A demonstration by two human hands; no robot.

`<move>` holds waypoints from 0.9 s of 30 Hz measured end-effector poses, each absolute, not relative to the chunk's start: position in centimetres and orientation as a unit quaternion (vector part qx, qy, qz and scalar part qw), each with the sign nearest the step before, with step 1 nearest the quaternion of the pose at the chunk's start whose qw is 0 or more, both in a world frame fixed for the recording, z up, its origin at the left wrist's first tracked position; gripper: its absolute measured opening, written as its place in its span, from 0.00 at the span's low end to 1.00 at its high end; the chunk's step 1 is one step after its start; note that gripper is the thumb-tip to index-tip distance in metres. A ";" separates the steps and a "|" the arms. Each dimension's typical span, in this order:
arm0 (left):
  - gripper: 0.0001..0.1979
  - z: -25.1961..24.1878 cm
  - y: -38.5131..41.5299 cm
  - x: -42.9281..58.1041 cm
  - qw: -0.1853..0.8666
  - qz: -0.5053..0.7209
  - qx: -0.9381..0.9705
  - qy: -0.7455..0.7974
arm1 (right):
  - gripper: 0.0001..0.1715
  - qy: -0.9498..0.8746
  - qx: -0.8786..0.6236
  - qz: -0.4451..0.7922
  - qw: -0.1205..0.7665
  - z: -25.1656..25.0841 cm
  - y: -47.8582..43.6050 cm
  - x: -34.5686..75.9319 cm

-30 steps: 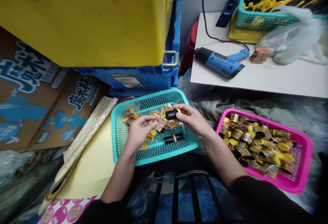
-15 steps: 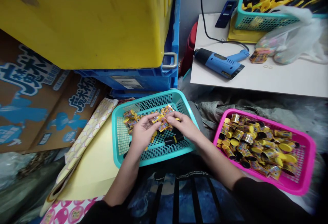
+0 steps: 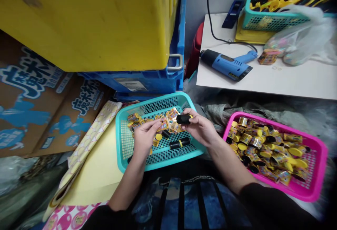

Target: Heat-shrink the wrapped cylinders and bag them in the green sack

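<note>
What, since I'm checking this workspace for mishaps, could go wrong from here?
The right hand holds a black cylinder above the teal basket, so it might slip and land among the loose pieces there. The left hand pinches a printed wrapper, which could crease under a tight grip. The heat gun reaches the edge of the white table, so a bump could perhaps knock it off.

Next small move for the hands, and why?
Probably bring the black cylinder in the right hand to the printed wrapper in the left hand: the cylinder looks bare, while many pieces in the pink basket wear similar printed wraps.
</note>
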State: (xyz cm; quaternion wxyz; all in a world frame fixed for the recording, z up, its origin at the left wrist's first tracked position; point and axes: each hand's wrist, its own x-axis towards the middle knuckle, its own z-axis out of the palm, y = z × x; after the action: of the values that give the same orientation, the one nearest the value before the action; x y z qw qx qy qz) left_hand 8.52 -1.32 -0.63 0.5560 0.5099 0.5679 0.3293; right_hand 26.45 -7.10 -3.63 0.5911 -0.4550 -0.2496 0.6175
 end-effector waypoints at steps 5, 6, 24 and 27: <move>0.13 -1.0 -1.4 8.7 0.552 0.334 0.516 0.563 | 0.34 -0.274 -0.449 0.615 0.587 -3.2 -7.3 27.3; 0.14 -1.0 -1.4 8.8 0.552 0.336 0.518 0.561 | 0.34 -0.280 -0.451 0.615 0.583 -3.4 -7.3 27.4; 0.17 -0.5 -1.1 9.2 0.635 0.299 0.565 0.433 | 0.28 -0.301 -0.456 0.589 0.596 -5.2 -7.3 24.8; 0.16 -0.7 -1.3 9.2 0.630 0.313 0.572 0.423 | 0.31 -0.271 -0.406 0.634 0.599 -5.5 -7.1 23.6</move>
State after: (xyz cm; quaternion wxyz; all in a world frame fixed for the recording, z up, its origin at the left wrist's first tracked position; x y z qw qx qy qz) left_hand 9.21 -1.31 -0.68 0.6295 0.5717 0.4232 0.3127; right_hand 23.63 -7.11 -5.46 0.5994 -0.4064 -0.2714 0.6340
